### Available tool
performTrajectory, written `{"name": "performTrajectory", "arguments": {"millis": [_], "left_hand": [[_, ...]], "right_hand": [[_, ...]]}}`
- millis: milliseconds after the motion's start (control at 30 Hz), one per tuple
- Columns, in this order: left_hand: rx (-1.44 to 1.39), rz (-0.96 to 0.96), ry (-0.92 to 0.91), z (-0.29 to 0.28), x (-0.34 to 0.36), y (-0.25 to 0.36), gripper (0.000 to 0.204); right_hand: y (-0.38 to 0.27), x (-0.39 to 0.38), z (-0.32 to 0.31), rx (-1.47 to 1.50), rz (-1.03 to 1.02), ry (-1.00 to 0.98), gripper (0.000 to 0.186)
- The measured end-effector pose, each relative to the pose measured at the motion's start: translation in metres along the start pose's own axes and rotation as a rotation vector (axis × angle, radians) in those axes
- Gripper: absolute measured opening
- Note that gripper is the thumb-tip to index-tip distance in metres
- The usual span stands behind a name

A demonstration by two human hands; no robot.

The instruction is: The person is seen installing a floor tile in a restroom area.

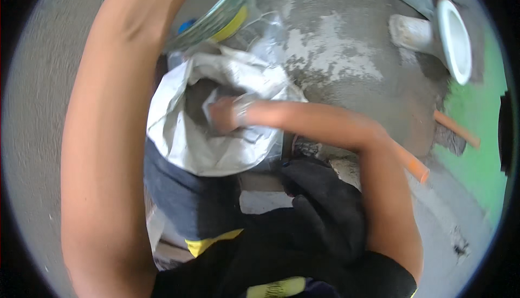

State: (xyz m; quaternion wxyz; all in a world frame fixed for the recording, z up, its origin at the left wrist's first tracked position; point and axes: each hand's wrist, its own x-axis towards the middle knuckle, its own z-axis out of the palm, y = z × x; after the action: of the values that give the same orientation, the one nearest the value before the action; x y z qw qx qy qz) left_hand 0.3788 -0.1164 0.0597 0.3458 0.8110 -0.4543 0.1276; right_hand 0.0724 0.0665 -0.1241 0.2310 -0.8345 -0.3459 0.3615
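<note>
My right hand (223, 115) reaches into the mouth of a white sack (179, 135). Blurred by motion, its fingers look curled around something pale that I cannot make out. A shiny clear band (242, 111) circles the wrist. Inside the sack, grey material (199, 99) shows beside the hand. My left arm (108, 130) stretches up along the left side and passes out at the top edge, so the left hand is out of sight. Close to that forearm, beyond the sack, is the curved rim of a clear greenish container (208, 24) with a yellow patch.
A white ceramic pedestal piece (456, 41) lies at the upper right. Two orange pipes (414, 167) are on the right, one near a green floor patch (476, 173). The grey floor (374, 97) has whitish smears. My dark-trousered leg (189, 190) is against the sack.
</note>
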Motion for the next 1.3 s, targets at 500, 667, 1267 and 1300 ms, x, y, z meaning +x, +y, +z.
{"name": "performTrajectory", "arguments": {"millis": [500,667,1267,1300], "left_hand": [[0.063,-0.028,0.002,-0.001,0.007,0.016,0.056],[-0.008,-0.101,-0.025,-0.001,0.006,0.022,0.051],[0.119,-0.037,-0.114,0.015,0.026,-0.027,0.075],[0.131,-0.022,-0.096,0.015,0.027,-0.026,0.074]], "right_hand": [[0.005,0.085,0.074,0.225,0.033,-0.030,0.046],[-0.009,0.065,0.067,0.098,0.135,0.091,0.050],[-0.002,0.048,0.092,0.144,0.270,0.058,0.055],[0.003,0.052,0.091,0.150,0.204,0.018,0.053]]}}
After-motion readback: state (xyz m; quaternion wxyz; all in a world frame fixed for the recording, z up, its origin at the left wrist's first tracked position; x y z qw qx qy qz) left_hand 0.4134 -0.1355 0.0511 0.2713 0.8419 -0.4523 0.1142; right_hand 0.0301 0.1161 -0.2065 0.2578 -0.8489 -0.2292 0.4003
